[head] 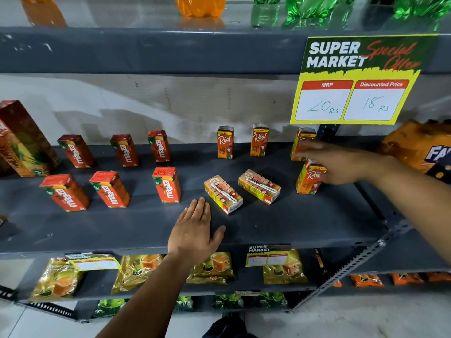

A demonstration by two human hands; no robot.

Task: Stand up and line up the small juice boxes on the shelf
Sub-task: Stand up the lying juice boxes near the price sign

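On the dark grey shelf, two small orange Real juice boxes lie flat, straws up, in the middle. Two more stand upright at the back. At the right stand a back box and a front box. My right hand reaches over both, fingers stretched across the back one, palm against the front one's top. My left hand rests flat and open on the shelf, fingertips just left of the nearer lying box. Several red Maaza boxes stand in two rows at the left.
A yellow price sign hangs from the shelf above, over the right-hand boxes. A tall pineapple carton stands far left, an orange soda pack far right. Tea pouches fill the lower shelf. A perforated metal brace slants at the right.
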